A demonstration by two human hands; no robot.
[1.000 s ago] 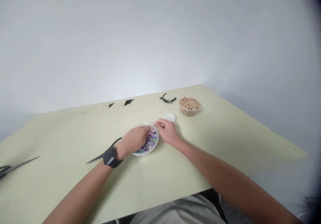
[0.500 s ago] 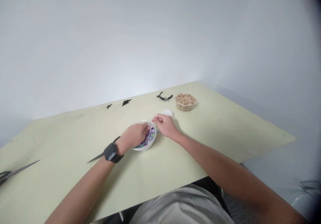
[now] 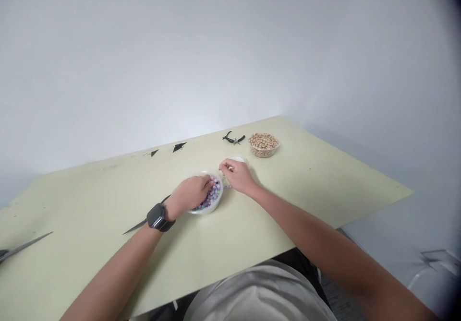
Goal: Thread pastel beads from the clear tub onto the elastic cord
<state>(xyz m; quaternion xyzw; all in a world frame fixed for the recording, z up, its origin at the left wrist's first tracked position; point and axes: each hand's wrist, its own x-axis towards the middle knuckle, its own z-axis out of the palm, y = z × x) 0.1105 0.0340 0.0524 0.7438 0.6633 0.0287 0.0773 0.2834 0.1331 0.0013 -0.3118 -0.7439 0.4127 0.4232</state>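
A white round bowl (image 3: 217,205) of small purple, blue, white and green beads (image 3: 213,196) stands in front of me. My left hand (image 3: 190,192), with a black watch (image 3: 157,216) on its wrist, reaches over the bowl's left side. Its thumb and fingers are pinched together at the beads; what is between the tips is too small to make out. Just right of the bowl, my right hand (image 3: 237,174) pinches with thumb and forefinger. A thin string of beads (image 3: 226,184) shows below those fingers, partly hidden by the hand.
Behind my right hand is a white round lid or dish (image 3: 240,159), partly covered. Black-handled pliers (image 3: 234,139) and a clear tub of peanut-like beans (image 3: 263,144) lie farther back. Scissors (image 3: 27,246) are at left, another dark blade (image 3: 134,227) under my left wrist. Black scraps (image 3: 179,147) lie behind.
The view has shifted slightly, so everything sits a little farther left. My left hand stays at the beads; my right hand has turned slightly, and more of the beaded string shows beneath it.
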